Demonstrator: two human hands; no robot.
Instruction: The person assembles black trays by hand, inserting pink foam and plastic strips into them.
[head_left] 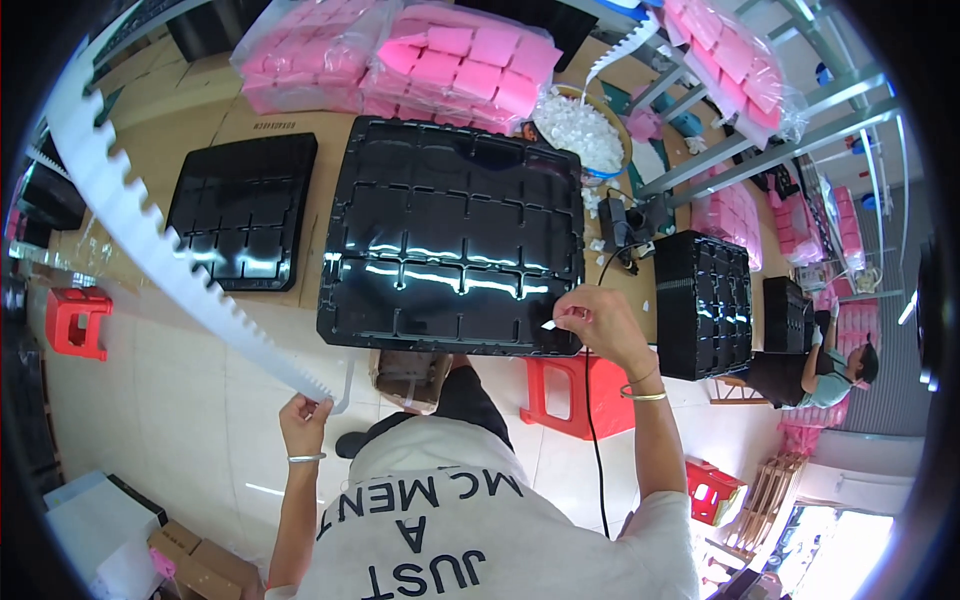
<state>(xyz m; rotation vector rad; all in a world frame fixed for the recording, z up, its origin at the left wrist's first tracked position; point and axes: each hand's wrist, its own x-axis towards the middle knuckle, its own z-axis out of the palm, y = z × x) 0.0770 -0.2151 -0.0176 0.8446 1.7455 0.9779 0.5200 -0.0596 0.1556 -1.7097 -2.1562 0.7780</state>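
Observation:
My left hand point(305, 424) is closed in a pinch on the lower end of a long white strip point(160, 255) with teeth along one edge. The strip runs up past the table's left side, in front of a smaller black tray point(245, 212). A large black plastic tray point(450, 235) with moulded compartments lies at the table's front edge. Over its near right corner, my right hand point(600, 322) pinches a small white piece point(548, 325). Whether that piece touches the tray I cannot tell.
Behind the tray are bagged pink foam blocks point(460, 60) and a round tub of white bits point(580, 130). To the right stand stacked black trays point(703, 305) and a metal frame point(780, 145). A red stool point(575, 390) sits below; a co-worker point(835, 365) is far right.

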